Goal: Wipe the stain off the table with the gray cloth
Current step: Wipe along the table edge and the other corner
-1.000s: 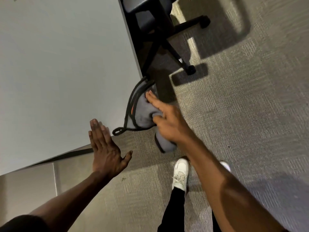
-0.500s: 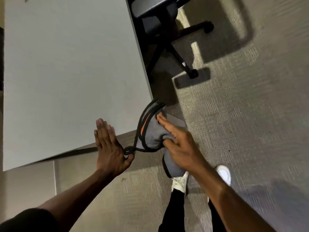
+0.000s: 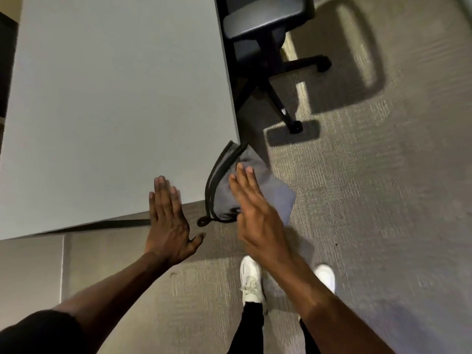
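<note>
The pale gray table (image 3: 102,98) fills the upper left; I see no stain on it. My left hand (image 3: 168,221) is flat and open, its fingertips lying over the table's near edge by the right corner. The gray cloth (image 3: 274,192), edged with black piping and a small loop, hangs in the air just off that corner, over the carpet. My right hand (image 3: 258,221) holds it from above, fingers stretched straight across the fabric; the thumb is hidden under the cloth.
A black office chair (image 3: 265,24) on a wheeled base stands at the table's right side. Gray carpet (image 3: 383,200) covers the floor to the right. My white shoes (image 3: 251,279) are below the hands.
My right fingers have straightened from a curled grip and lie flat along the cloth. The cloth stays just off the table's corner. My left hand has kept its flat pose at the edge.
</note>
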